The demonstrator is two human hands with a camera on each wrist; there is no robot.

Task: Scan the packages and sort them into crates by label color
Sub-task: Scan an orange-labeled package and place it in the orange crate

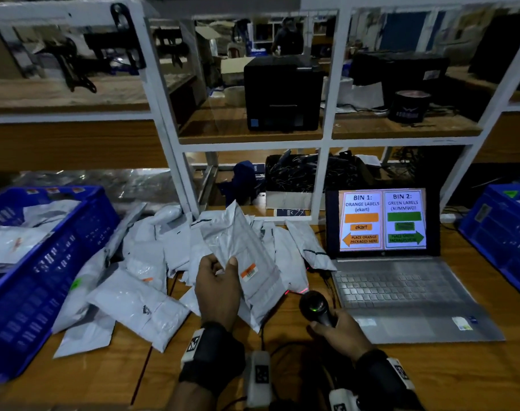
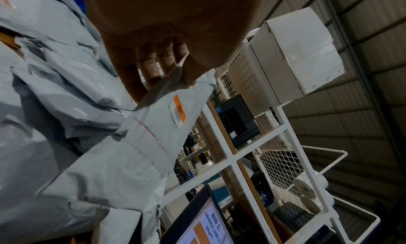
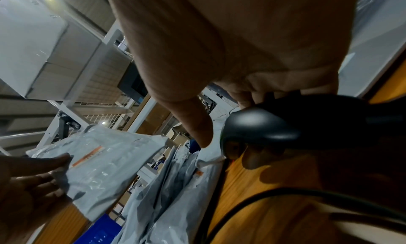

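Near the bottom centre of the head view, the left hand (image 1: 218, 287) pinches a grey package (image 1: 241, 259) between thumb and curled fingers, holding it tilted above the pile of grey packages (image 1: 140, 280) on the wooden table (image 1: 430, 378). An orange label (image 1: 249, 272) sits on the package just right of the thumb. To the right, the right hand (image 1: 340, 332) wraps its fingers round a black scanner (image 1: 314, 307), whose head points toward the held package. A blue crate (image 1: 45, 280) stands at the left edge, holding several packages; another blue crate (image 1: 502, 235) stands at the right edge. An open laptop (image 1: 383, 223) between scanner and right crate shows "BIN 1: ORANGE LABELS" and "BIN 2: GREEN LABELS".

From the left wrist view, the thumb presses the package's upper corner against the fingers (image 2: 153, 63) behind it; the orange label is in the frame's centre, with a thin red line across the package below it.

From the right wrist view, the scanner fills the centre right, the fingers curled round its handle, the thumb lying straight beside its head. The held package is at lower left.
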